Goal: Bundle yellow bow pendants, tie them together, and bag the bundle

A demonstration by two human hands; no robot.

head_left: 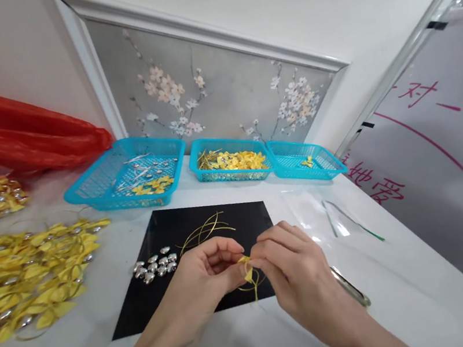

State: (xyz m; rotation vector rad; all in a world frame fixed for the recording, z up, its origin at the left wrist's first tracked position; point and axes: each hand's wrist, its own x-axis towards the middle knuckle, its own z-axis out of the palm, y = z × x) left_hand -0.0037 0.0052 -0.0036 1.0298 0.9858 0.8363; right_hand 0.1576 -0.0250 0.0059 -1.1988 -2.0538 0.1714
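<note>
My left hand (206,277) and my right hand (293,272) meet over a black mat (170,233) and pinch a small yellow ribbon bow (247,269) between their fingertips. A thin gold string (254,290) hangs from the bow. Both hands are closed in a pinch on it. More loose gold strings (205,230) lie on the mat, with a cluster of several silver beads (154,264) to the left of my left hand. A metal tool (352,289), perhaps tweezers, pokes out from under my right hand.
Three blue baskets (97,186) (205,172) (327,164) line the back of the white table, holding yellow bows and metal bits. A heap of finished yellow bows (23,277) lies at the left, red plastic bags (19,137) behind it. A whiteboard (441,164) stands right.
</note>
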